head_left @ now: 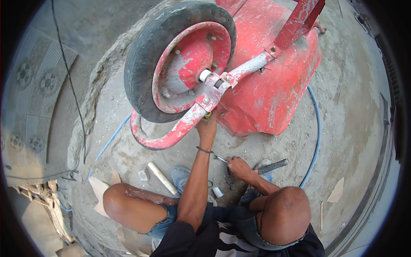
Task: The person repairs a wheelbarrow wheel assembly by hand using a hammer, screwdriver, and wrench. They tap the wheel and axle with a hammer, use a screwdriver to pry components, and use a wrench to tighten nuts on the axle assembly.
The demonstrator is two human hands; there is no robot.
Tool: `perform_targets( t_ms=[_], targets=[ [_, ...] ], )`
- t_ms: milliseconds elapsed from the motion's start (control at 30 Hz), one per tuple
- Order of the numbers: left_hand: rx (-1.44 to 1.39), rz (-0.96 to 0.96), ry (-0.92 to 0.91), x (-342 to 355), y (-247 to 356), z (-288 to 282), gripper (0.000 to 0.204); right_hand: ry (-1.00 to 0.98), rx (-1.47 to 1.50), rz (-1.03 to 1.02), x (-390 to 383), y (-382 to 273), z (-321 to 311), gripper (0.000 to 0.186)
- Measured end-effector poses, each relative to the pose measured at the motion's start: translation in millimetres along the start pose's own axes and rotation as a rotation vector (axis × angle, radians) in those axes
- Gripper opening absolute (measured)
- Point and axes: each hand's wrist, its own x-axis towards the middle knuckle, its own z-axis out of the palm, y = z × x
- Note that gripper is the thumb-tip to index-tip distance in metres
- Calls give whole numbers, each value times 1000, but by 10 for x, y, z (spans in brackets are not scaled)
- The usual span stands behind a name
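An overturned red wheelbarrow lies before me, its paint worn and spattered grey. Its black-tyred wheel stands up at the left, beside the tubular frame and a bolted axle bracket. My left hand reaches up under the bracket, fingers closed around a small yellowish thing mostly hidden by the frame. Lower and to the right, my right hand is closed on a thin silver metal tool, which points toward my left wrist. A black-handled tool lies past my right wrist, its other end hidden.
A pale pipe and a small white cylinder lie near my feet. A blue hose curves along the right. Broken pale pieces lie on the rough concrete. Patterned tiles and a dark cable are at left.
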Motion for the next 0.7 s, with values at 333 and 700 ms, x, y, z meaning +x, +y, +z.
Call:
perform_targets(
  t_ms=[333,700],
  targets=[
    [-85,-83,-92,-79,-62,-49,27,-166,-59,-182,-55,339,-813,21],
    [88,16,-138,-123,-147,18,24,-285,-328,-207,11,397,-282,26]
  ],
)
